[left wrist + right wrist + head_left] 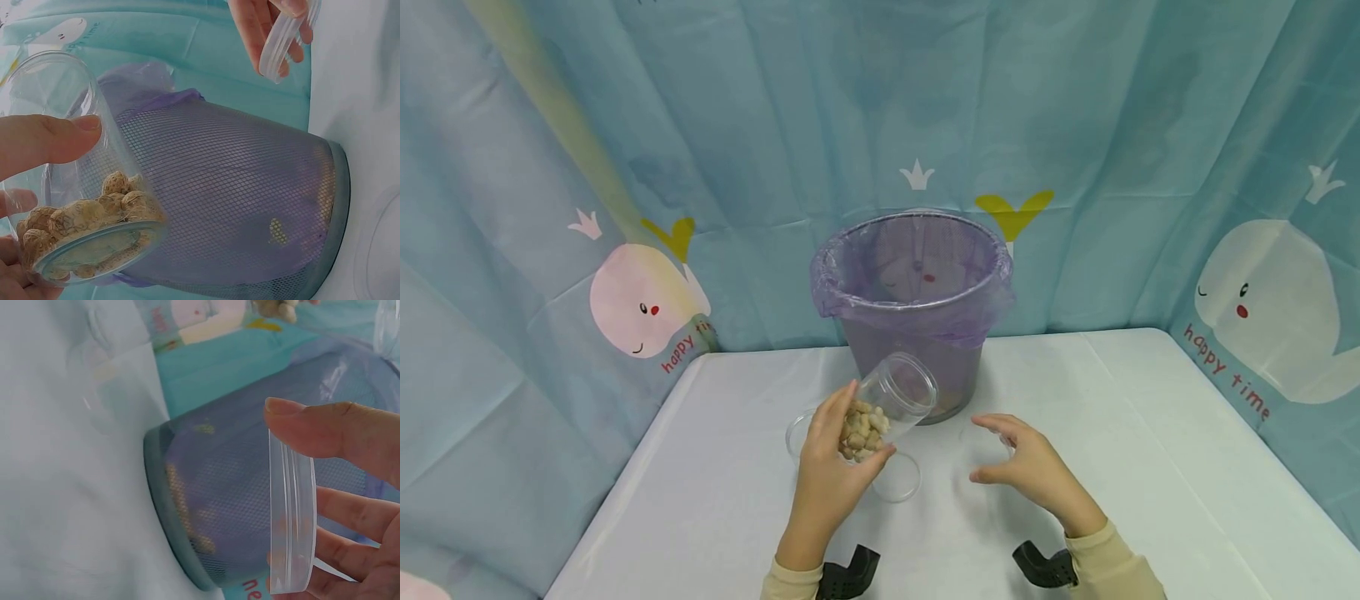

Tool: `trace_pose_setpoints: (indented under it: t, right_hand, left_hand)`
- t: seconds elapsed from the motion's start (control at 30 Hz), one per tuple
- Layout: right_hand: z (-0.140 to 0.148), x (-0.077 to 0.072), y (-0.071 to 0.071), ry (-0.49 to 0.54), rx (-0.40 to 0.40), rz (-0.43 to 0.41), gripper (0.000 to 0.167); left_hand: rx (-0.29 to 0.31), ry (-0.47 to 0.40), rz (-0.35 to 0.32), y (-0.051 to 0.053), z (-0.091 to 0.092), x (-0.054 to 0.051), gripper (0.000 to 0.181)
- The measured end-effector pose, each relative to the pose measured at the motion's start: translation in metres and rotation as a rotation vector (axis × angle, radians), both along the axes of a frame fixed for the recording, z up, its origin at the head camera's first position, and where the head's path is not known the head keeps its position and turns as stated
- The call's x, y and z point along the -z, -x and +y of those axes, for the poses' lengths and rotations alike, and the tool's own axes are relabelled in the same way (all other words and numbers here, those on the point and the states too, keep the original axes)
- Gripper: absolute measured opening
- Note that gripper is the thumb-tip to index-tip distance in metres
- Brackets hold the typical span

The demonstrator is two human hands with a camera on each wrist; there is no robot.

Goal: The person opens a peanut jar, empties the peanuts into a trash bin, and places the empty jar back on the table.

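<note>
My left hand [829, 492] grips a clear plastic jar [908, 392], its uncovered mouth tilted up and to the right, near the bin's front. Unshelled peanuts [87, 215] lie gathered at the jar's base. My right hand [1037, 471] is to the right of the jar. It holds a clear round lid [292, 519] between thumb and fingers, seen edge-on in the right wrist view. Just behind the jar stands a mesh trash bin [231, 187] with a purple plastic liner [835, 279] folded over its rim. Yellowish bits show through the mesh low in the bin.
On the white table [715, 500], a clear round rim [790, 435] shows partly behind my left hand. Another clear ring-shaped edge [897, 500] lies below the jar. A blue printed curtain [760, 167] hangs behind and beside the table.
</note>
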State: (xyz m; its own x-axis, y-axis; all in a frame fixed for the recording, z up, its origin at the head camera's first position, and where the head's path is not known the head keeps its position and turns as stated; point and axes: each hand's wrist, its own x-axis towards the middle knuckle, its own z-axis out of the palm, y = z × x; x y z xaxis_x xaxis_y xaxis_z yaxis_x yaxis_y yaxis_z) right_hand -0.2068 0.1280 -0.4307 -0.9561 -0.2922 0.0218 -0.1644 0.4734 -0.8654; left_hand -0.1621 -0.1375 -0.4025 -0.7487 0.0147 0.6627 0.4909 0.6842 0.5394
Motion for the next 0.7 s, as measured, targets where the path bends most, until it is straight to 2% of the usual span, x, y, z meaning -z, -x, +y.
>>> trace_pose_setpoints:
  t: [0.7]
  right_hand:
    - [-0.008,0.022,0.007,-0.003,0.020,-0.072,0.075]
  left_hand:
    - [-0.015,-0.005,0.026,-0.002,-0.004,-0.003,0.096]
